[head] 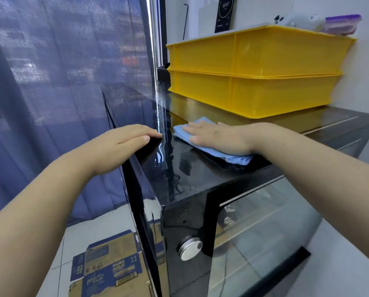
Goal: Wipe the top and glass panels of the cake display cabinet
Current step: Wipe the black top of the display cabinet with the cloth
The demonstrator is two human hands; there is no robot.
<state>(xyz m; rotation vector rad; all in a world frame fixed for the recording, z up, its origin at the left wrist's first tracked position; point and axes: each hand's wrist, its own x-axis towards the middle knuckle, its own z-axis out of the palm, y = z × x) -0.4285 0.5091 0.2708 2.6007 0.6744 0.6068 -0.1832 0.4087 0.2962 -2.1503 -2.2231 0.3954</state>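
Observation:
The cake display cabinet has a glossy black top (179, 168) with wet streaks, a clear glass panel (260, 228) on its near face, and a round metal knob (190, 248). A folded blue cloth (200, 146) lies flat on the top. My right hand (217, 136) presses palm-down on the cloth, fingers together and pointing left. My left hand (123, 144) rests on the top's left edge, fingers extended and holding nothing.
Two stacked yellow crates (256, 69) stand on the cabinet top just behind the cloth, with a purple packet (342, 23) on them. A blue curtain (50, 82) hangs close on the left. A flattened cardboard box (108, 266) lies on the tiled floor below.

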